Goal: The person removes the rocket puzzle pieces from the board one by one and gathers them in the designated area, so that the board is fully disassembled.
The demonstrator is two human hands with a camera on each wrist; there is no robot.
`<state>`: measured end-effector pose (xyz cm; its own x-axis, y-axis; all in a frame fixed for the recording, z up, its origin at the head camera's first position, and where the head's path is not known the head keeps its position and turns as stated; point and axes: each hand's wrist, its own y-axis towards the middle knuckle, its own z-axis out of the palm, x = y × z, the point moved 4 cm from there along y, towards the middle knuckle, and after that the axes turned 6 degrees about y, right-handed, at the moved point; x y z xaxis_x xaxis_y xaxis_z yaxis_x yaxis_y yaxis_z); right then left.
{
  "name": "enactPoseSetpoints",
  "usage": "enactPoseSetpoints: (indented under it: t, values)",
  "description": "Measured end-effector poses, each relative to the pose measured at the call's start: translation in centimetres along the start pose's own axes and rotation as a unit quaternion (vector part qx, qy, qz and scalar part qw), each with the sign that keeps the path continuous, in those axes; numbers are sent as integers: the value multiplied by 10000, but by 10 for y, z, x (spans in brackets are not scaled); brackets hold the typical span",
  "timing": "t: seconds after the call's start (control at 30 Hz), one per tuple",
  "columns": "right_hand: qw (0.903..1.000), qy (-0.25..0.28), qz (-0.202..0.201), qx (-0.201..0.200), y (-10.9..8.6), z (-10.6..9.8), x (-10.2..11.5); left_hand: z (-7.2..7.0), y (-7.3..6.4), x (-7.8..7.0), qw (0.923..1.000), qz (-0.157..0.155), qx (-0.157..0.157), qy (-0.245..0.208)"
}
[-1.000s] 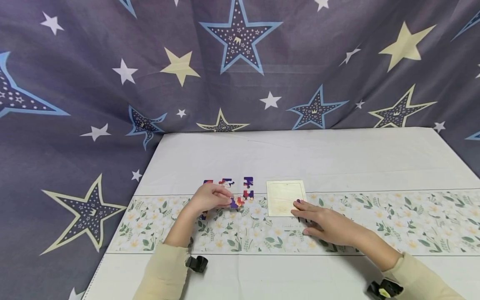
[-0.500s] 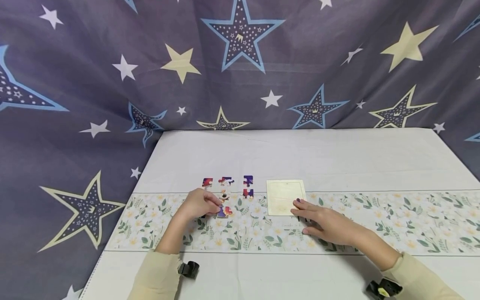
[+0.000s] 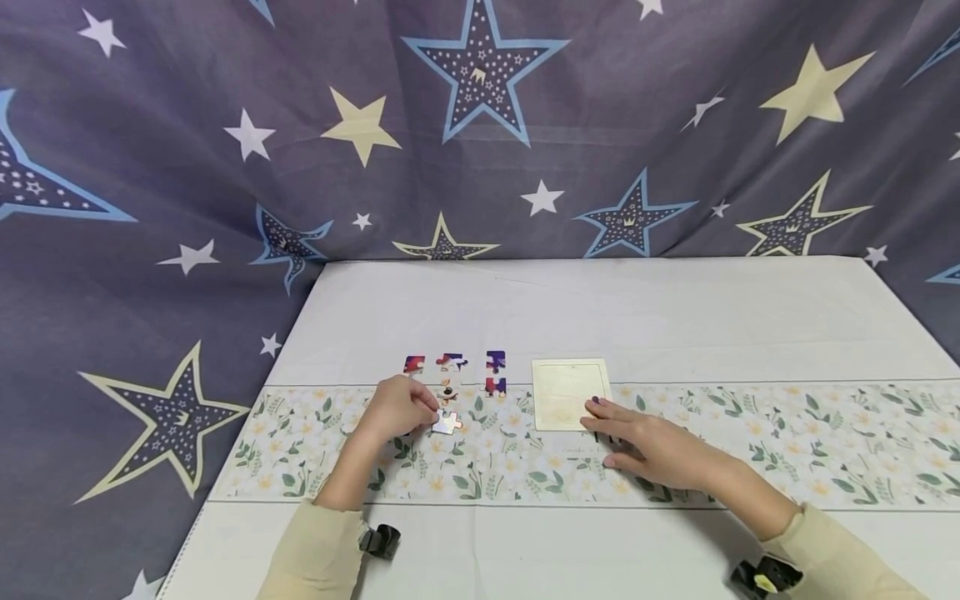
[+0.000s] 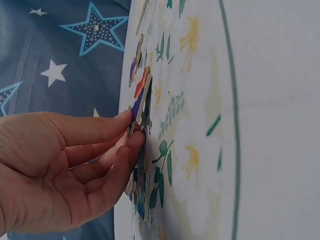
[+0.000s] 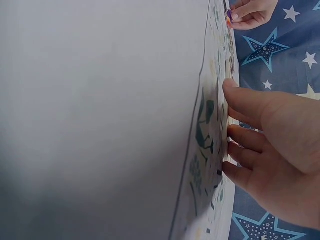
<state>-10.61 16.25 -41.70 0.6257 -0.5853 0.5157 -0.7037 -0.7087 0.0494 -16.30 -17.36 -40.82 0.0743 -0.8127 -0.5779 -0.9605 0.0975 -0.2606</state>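
Note:
My left hand (image 3: pixel 397 408) pinches a jigsaw puzzle piece (image 3: pixel 447 422) between thumb and fingers, low over the floral strip. In the head view its face looks pale and shiny; the left wrist view shows purple and red on the piece (image 4: pixel 140 95), which stands tilted. Just beyond it lies another puzzle piece (image 3: pixel 447 392). A corner piece (image 3: pixel 415 364) and a top piece (image 3: pixel 452 362) sit farther back, and part of a piece is hidden behind the left hand. My right hand (image 3: pixel 660 446) rests with extended fingers at the near right corner of a cream square puzzle tray (image 3: pixel 566 396).
Two joined-looking puzzle pieces (image 3: pixel 496 373) lie between the left group and the tray. A white tablecloth (image 3: pixel 585 317) with a printed floral strip (image 3: pixel 517 467) covers the table. Behind it hangs a dark star-patterned curtain (image 3: pixel 480 192).
My left hand has moved left and nearer the person with the puzzle piece, uncovering the pieces behind. Its face has gone from purple and red to pale and shiny. The right hand stays put.

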Motion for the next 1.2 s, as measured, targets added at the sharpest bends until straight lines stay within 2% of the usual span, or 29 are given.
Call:
enactPoseSetpoints:
  t: [0.67,1.2]
  values:
    - [10000,4,33,5,0,1,-2,0,-2,0,9993,-63,-351,127]
    - [10000,-3,-54,-84,0,1,0,-1,-3,-4,9986,30,-430,300]
